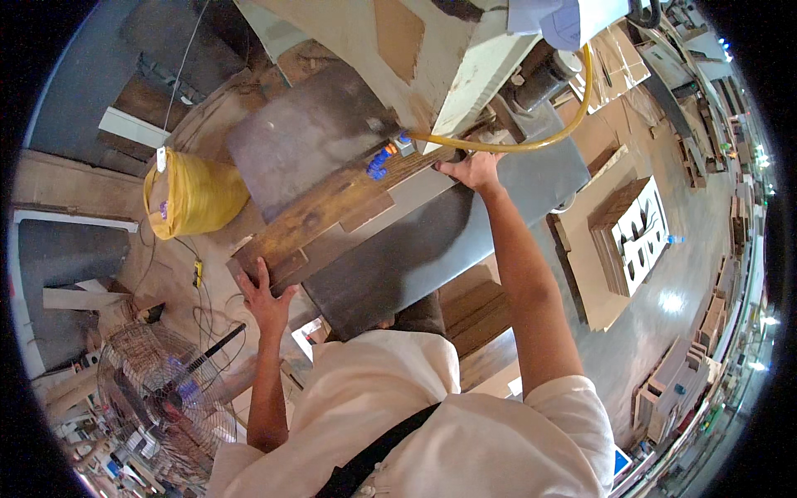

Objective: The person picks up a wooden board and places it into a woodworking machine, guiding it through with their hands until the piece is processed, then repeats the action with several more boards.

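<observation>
A long brown wooden board (320, 217) lies across the grey metal machine table (415, 249). My left hand (266, 300) presses on the board's near end, fingers spread over its edge. My right hand (473, 170) rests on the board's far end, close to the machine head (465, 75). A blue jointed nozzle (378, 163) and a yellow hose (531, 143) sit just beside that hand. My white shirt and a dark strap fill the bottom of the view.
A yellow bag (193, 195) hangs at the left of the machine. A wire-caged floor fan (162, 398) stands at the lower left. Stacks of cut wooden panels (631, 236) lie on the floor at the right, and more boards (477, 311) are piled under the table.
</observation>
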Available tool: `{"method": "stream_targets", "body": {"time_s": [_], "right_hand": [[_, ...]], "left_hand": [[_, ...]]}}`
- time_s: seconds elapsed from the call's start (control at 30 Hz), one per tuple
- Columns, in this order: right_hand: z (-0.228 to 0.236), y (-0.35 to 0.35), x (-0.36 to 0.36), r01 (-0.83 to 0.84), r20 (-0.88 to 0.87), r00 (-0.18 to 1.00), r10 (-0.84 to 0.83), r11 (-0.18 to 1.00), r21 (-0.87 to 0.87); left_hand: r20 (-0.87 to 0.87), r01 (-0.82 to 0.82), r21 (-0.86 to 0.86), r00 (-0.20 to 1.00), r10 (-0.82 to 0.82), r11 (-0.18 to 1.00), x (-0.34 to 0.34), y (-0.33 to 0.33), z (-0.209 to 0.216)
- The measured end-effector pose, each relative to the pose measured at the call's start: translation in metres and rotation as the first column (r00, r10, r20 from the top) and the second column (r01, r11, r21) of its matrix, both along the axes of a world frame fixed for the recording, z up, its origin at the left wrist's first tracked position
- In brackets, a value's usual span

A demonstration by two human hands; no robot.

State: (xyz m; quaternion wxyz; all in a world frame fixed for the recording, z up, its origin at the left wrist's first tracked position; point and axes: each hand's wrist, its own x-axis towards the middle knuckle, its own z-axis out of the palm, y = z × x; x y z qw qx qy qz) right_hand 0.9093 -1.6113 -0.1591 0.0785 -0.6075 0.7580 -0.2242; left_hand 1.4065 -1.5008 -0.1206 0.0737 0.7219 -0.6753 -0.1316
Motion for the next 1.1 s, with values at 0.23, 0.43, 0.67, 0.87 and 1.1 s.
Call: {"method": "stream_targets", "body": {"time_s": [0.23, 0.43, 0.67, 0.87, 1.1], "right_hand": [[0.01, -0.003, 0.003, -0.027, 0.009, 1.0, 0.026, 0.995, 0.101], [0.008, -0.007, 0.0, -0.049, 0.012, 0.999, 0.049, 0.999, -0.003], [0.016, -0.008, -0.003, -0.127, -0.063, 0.989, 0.136, 0.984, 0.126], [-0.015, -0.014, -0.012, -0.173, -0.423, 0.894, 0.147, 0.985, -0.025], [-0.088, -0.021, -0.043, -0.467, -0.863, 0.478, -0.164, 0.784, -0.408]], "left_hand": [[0.037, -0.032, 0.041, 0.999, 0.031, 0.999, -0.002, 0.003, -0.003], [0.026, -0.033, 0.041, 0.999, 0.032, 0.999, -0.008, -0.003, 0.003], [-0.012, 0.002, -0.018, 1.0, -0.002, 1.0, -0.007, -0.005, -0.003], [0.016, -0.007, -0.002, 1.0, 0.007, 1.0, -0.011, -0.008, -0.004], [0.027, -0.022, 0.02, 0.999, 0.022, 1.0, -0.014, -0.012, -0.005]]}}
